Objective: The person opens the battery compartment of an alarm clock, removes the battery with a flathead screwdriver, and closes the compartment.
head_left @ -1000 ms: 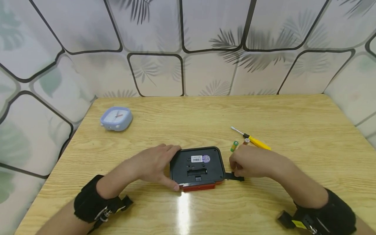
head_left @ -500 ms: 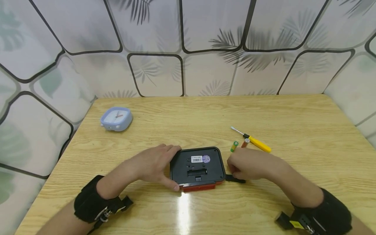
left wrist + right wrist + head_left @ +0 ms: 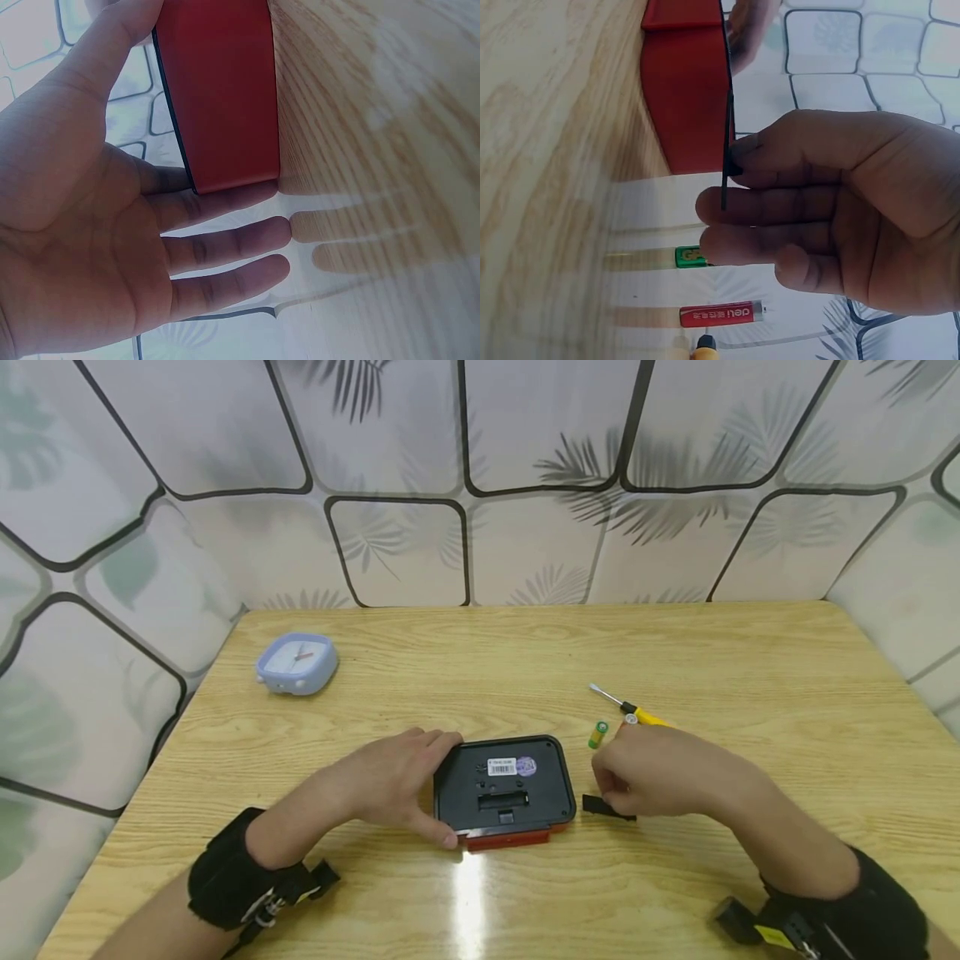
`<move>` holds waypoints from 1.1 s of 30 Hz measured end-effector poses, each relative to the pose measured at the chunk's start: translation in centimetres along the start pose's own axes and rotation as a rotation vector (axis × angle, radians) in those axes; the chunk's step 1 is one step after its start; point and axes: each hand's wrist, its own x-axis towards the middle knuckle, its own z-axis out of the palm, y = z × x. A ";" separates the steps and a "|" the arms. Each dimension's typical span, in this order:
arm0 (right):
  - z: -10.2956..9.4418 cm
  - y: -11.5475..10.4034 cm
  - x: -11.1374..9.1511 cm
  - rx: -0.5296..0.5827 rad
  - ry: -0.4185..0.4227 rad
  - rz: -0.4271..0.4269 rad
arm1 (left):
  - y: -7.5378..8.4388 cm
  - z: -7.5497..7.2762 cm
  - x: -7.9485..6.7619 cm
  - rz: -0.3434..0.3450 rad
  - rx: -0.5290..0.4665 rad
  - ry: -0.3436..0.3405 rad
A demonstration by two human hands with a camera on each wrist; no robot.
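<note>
A red device [image 3: 536, 793] with a black back lies back-up mid-table, showing a barcode label and a battery compartment slot [image 3: 503, 799]. My left hand [image 3: 401, 781] holds its left end, thumb at the near corner and fingers along the far side. In the left wrist view its red side [image 3: 221, 97] sits between thumb and index finger. Just right of the device, my right hand [image 3: 660, 772] pinches a thin black battery cover [image 3: 603, 807]; the right wrist view shows this cover [image 3: 726, 176] edge-on, between thumb and fingers.
Beyond my right hand stand a green battery [image 3: 597, 734] and a red battery [image 3: 720, 314], both upright. A yellow-handled screwdriver [image 3: 647, 717] lies beside them, partly hidden by the hand. Back left is a pale blue clock [image 3: 297, 663]. A patterned wall closes off the table's far edge.
My right hand first shifts slightly left, then right, carrying the battery cover away from the device's edge so a gap shows between them. The left hand and device stay put.
</note>
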 end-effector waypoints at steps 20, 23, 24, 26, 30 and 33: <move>0.2 -0.6 0.9 0.105 0.270 -0.153 | -0.2 0.0 -0.1 0.027 0.015 0.011; 0.3 -0.8 1.0 0.106 0.290 -0.173 | 0.0 0.1 0.0 0.028 0.024 0.014; 0.4 -0.8 1.0 0.105 0.290 -0.173 | 0.0 0.2 0.0 0.028 0.028 0.017; 0.4 -1.0 1.0 0.092 0.293 -0.164 | 0.2 0.3 0.1 0.027 0.037 0.024; 0.8 -1.3 1.2 0.040 0.325 -0.163 | 0.6 0.4 0.1 0.011 0.058 0.030; 1.3 -1.5 1.5 -0.017 0.365 -0.184 | 0.6 0.5 0.1 -0.003 0.066 0.028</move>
